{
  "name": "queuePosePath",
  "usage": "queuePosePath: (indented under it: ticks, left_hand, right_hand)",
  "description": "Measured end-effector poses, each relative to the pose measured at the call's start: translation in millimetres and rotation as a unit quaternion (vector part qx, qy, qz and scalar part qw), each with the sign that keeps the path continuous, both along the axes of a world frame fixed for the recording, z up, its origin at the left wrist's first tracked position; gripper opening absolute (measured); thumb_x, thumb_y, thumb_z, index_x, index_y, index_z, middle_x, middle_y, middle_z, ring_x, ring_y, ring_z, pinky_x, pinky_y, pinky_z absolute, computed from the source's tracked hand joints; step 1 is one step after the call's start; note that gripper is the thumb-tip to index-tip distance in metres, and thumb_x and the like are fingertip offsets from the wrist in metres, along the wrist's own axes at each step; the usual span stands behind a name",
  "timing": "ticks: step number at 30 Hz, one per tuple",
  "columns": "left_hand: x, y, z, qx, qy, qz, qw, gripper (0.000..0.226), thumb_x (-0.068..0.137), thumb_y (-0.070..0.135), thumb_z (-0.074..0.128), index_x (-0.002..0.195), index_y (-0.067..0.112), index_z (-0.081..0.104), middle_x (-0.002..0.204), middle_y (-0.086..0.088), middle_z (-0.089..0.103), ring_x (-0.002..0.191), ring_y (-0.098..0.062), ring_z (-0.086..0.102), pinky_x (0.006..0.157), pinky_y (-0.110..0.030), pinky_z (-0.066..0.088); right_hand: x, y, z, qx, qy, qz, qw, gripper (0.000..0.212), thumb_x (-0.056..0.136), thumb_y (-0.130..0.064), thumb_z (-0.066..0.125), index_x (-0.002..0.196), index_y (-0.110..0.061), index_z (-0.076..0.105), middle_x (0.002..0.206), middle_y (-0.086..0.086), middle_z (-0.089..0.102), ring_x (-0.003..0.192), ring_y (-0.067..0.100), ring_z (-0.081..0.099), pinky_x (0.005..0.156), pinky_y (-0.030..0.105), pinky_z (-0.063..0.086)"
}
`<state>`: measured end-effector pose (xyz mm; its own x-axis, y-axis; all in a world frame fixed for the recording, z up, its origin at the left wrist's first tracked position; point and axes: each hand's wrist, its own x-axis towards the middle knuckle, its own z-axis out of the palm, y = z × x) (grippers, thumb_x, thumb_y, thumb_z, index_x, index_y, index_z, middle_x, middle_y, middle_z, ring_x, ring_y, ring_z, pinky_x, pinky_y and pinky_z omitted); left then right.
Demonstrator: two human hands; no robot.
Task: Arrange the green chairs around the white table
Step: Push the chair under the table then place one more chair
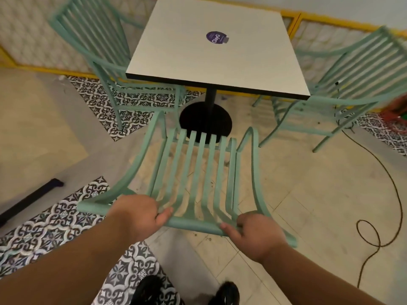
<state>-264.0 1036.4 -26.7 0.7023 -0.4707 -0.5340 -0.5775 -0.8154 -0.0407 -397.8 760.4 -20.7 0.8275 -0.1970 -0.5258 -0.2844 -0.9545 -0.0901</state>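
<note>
3 green slatted chairs (199, 170) (103, 62) (343, 89) ring white square table (220, 69): left, right, near side.

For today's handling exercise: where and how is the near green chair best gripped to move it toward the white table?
Grip the near green chair by its top back rail, from behind, as the left hand and right hand do: the rail is a horizontal bar facing the person, the seat toward the white table.
</note>
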Motion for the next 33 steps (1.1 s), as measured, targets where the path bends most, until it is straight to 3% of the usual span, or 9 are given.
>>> queuePosePath:
  ticks: [27, 31, 33]
  left_hand:
    - [104, -52, -12, -0.032, -0.011, -0.024, 0.999, 0.087, 0.093, 0.078, 0.007, 0.071, 0.018, 0.066, 0.074, -0.002, 0.064, 0.071, -0.02, 0.064, 0.075, -0.043, 0.058]
    - [126, -66, -11, -0.038, -0.03, -0.015, 0.999, 0.086, 0.092, 0.077, 0.007, 0.073, 0.018, 0.066, 0.075, -0.001, 0.063, 0.071, -0.02, 0.063, 0.072, -0.041, 0.057]
    - [134, -71, -12, -0.036, -0.034, -0.013, 0.999, 0.085, 0.092, 0.077, 0.007, 0.072, 0.019, 0.065, 0.074, -0.001, 0.063, 0.069, -0.019, 0.062, 0.07, -0.04, 0.056]
  right_hand:
    - [98, -52, -3, -0.039, -0.04, 0.023, 0.998, 0.077, 0.086, -0.088, 0.015, 0.08, -0.026, 0.061, 0.068, -0.004, 0.06, 0.065, 0.01, 0.059, 0.06, 0.029, 0.051]
    - [122, -64, -2, -0.035, -0.054, 0.025, 0.998, 0.088, 0.073, -0.093, 0.002, 0.075, -0.025, 0.058, 0.066, -0.002, 0.059, 0.063, 0.011, 0.058, 0.058, 0.03, 0.05]
    - [130, -69, -2, -0.037, -0.057, 0.029, 0.997, 0.085, 0.077, -0.092, 0.005, 0.074, -0.025, 0.058, 0.066, -0.003, 0.059, 0.063, 0.011, 0.058, 0.056, 0.03, 0.047]
